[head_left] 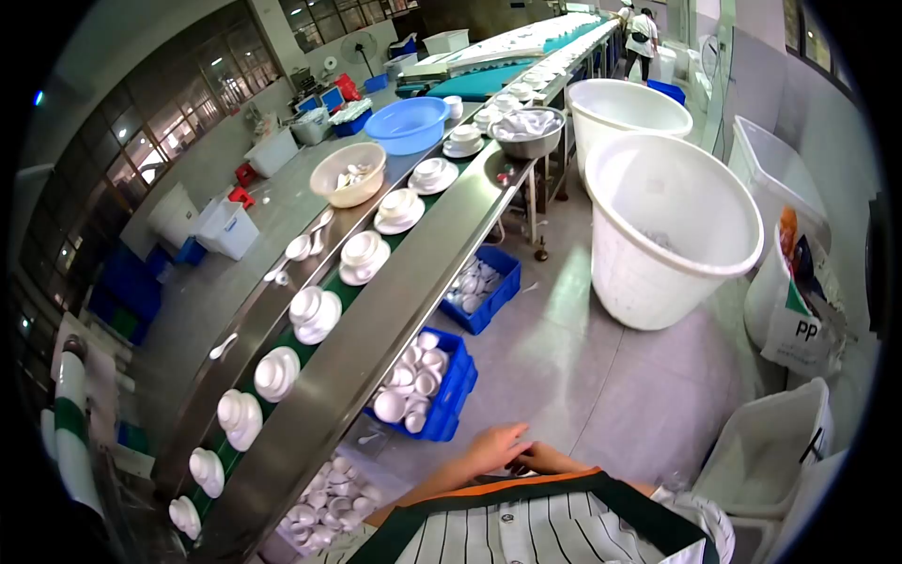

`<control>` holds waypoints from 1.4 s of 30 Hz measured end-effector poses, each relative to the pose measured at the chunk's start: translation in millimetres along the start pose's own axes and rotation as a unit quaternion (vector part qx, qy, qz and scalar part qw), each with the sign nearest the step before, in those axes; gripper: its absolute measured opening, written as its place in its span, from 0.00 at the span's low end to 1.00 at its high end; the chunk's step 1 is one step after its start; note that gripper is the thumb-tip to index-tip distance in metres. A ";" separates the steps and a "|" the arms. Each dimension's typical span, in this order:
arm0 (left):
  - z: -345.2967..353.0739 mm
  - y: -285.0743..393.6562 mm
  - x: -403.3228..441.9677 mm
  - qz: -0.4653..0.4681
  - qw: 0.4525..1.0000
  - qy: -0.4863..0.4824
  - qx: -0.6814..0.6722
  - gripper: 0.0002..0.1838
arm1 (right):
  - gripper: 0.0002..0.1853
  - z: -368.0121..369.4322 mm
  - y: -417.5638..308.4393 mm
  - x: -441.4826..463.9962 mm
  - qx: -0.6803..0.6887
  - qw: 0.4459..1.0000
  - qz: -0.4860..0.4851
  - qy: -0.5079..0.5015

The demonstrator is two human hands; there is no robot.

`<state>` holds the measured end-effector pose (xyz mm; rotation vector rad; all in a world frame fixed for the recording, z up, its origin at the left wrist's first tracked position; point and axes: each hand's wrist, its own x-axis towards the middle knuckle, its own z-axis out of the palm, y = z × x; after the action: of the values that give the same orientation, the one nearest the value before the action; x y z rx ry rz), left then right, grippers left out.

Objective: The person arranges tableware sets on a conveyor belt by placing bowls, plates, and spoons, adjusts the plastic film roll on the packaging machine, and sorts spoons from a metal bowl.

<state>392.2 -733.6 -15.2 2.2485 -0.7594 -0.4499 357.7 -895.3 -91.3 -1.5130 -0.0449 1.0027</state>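
My left hand (498, 447) is close in front of my striped shirt (526, 531), its fingers stretched out and no object visible in it. My right hand (543, 459) meets it there, with its fingers mostly hidden. To the left, a green conveyor belt (331, 282) carries stacks of white cups, bowls and saucers (315, 315). Below the belt's steel edge, a blue crate (456, 390) full of small white cups is nearest to my hands. A clear bin of white crockery (334, 503) sits at lower left.
Large white tubs (676, 226) stand on the right, beside a white sack (794, 305) and a white bin (766, 446). A blue basin (406, 125), a cream basin (348, 174) and a metal bowl (528, 146) sit along the conveyor. Another person (643, 42) stands far off.
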 end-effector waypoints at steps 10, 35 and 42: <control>-111.6 8.0 196.3 -0.029 0.980 0.060 -0.189 0.16 | 0.15 -203.4 -64.4 59.7 0.129 0.968 -0.131 0.173; -335.3 -54.2 632.3 -0.074 0.940 0.308 0.123 0.23 | 0.15 -696.8 -571.8 271.7 -0.597 0.649 -0.448 0.149; -321.7 -57.3 682.9 -0.216 0.882 0.378 0.180 0.17 | 0.07 -709.6 -582.9 334.2 -0.696 0.586 -0.410 0.065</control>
<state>1102.6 -968.5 100.3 2.6430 0.0869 0.4186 1285.2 -1128.5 109.9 -2.4875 -1.6228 -0.1615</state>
